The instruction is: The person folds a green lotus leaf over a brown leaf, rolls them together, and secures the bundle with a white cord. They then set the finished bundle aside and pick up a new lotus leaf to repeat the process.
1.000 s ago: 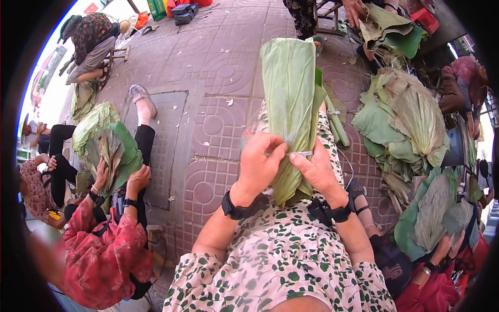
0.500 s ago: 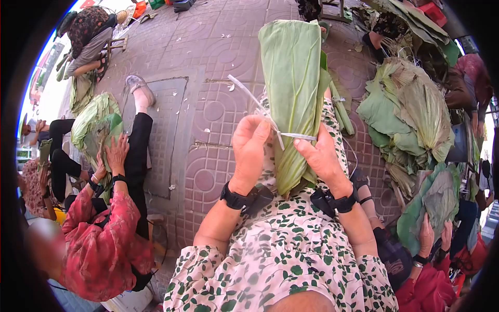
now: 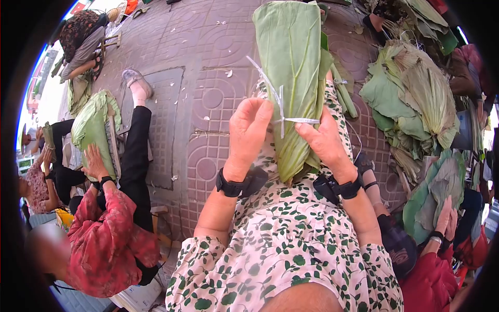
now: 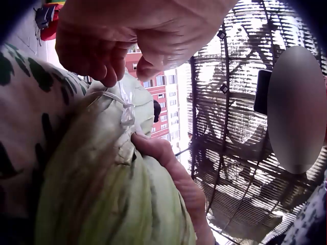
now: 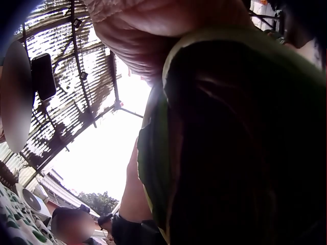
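A long folded bundle of large green leaves (image 3: 291, 57) lies over the lap, its gathered stem end toward my body. Around its narrow part runs a thin white plastic string (image 3: 301, 120), knotted on top with loose ends standing up. My left hand (image 3: 248, 132) is at the bundle's left side, thumb and curled fingers pinching at the string by the knot. On the other side my right hand (image 3: 326, 140) grips the bundle, thumb over the string and fingers behind it. In the left wrist view the knot (image 4: 127, 109) sits just under the left fingertips.
A person in a red top (image 3: 112, 244) works on leaves (image 3: 99, 135) at the left. To the right lies a big heap of leaves (image 3: 416, 93), with another person's hands (image 3: 446, 218) on leaves below it. A tied bundle (image 3: 343, 93) lies beyond my right hand.
My hands were close together at the string; the left has drawn away to the left, and the string's loose ends now show. The neighbour at left has flattened a hand onto their leaves.
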Motion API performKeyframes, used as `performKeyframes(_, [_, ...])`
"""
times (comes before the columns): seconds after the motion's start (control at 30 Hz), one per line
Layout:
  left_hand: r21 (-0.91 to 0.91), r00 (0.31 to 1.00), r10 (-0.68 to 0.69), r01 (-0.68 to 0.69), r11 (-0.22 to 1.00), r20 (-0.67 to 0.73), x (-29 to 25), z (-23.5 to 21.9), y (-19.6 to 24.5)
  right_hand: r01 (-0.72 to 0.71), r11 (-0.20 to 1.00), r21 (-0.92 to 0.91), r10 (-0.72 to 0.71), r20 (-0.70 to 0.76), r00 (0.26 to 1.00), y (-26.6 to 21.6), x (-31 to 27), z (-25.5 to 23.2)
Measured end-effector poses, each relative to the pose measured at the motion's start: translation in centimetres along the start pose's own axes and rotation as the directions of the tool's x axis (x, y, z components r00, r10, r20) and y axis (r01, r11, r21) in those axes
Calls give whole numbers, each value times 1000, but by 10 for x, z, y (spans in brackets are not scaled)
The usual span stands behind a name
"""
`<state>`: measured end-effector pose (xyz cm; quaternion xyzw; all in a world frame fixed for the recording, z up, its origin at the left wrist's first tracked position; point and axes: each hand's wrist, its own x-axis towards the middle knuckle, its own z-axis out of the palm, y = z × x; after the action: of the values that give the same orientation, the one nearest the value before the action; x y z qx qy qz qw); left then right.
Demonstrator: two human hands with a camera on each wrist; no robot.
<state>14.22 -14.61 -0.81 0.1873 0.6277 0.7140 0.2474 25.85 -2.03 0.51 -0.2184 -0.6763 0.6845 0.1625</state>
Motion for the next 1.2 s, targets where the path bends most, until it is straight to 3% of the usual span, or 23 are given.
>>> performKeyframes(0.03, [110,999,35,-35,993,-5,2,1,-2,22,1000,16,-22,1,1000,-1,0,1])
performKeyframes(0.07, [108,999,33,-33,994,-1,2,3,-2,20,1000,14,-20,-3,1000,0,0,2])
performKeyframes(0.13, [523,981,189,-188,831,52,3,8,3,-14,998,54,15,-15,1000,4,0,5])
performKeyframes(0.3, [576,934,340,-336,745,106,11,6,-2,24,1000,20,-24,-9,1000,-1,0,2])
performKeyframes(0.37, [284,991,130,-132,950,25,9,3,-10,-5,999,52,5,-9,1000,2,0,2])
performKeyframes(0.4, [285,991,131,-134,949,29,7,3,-9,-3,999,53,4,-12,1000,3,1,2])
performKeyframes(0.47, [-12,999,12,-12,1000,-45,2,4,-3,-62,996,56,63,-21,998,6,1,2])
performKeyframes(0.7, [-349,982,-163,119,930,-99,5,1,-1,-24,998,54,25,-27,999,3,2,5])
performKeyframes(0.83, [-463,984,-164,112,879,-73,14,-7,-6,-4,999,41,5,-15,1000,4,2,8])
performKeyframes(0.9, [-610,985,-168,114,784,-32,17,-9,-7,13,999,32,-13,-17,1000,4,3,9])
performKeyframes(1.03, [-531,998,-31,1,848,-47,9,-8,-4,21,993,114,-22,8,1000,4,2,8])
performKeyframes(1.1, [-160,987,150,-157,975,-50,4,-12,-6,4,986,168,-7,13,1000,6,2,7])
performKeyframes(1.13, [-160,987,150,-156,975,-49,3,-12,-5,-1,988,155,0,5,1000,8,2,6])
performKeyframes(1.2, [52,946,322,-323,945,29,3,-11,0,-7,990,143,8,-4,1000,10,3,5])
